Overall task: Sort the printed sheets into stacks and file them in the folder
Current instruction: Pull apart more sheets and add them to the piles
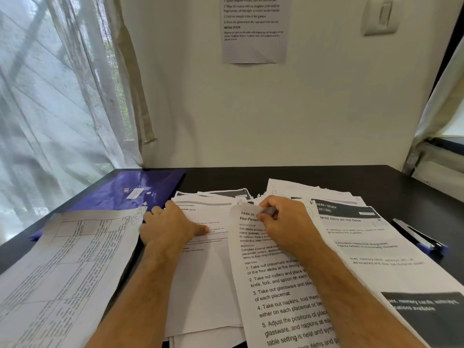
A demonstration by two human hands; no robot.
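Several printed sheets lie spread on a black desk [313, 175]. My right hand [281, 222] pinches the curled top edge of a sheet headed "TASK ID" [278, 292] in the middle. My left hand [170, 226] lies flat on a white sheet marked "SCENE SETUP" [208, 277], pressing it down with its thumb stretched out to the right. A sheet with a printed table [65, 267] lies at the left. A dark-headed "DESK / STUDY" sheet [371, 237] lies at the right. The glossy purple folder [133, 190] lies shut at the back left, partly under the table sheet.
A blue and silver stapler [419, 238] lies at the desk's right edge. More sheets [301, 188] are piled behind my hands. A printed note [253, 28] is stuck on the wall ahead. A sheer curtain [55, 96] hangs at the left.
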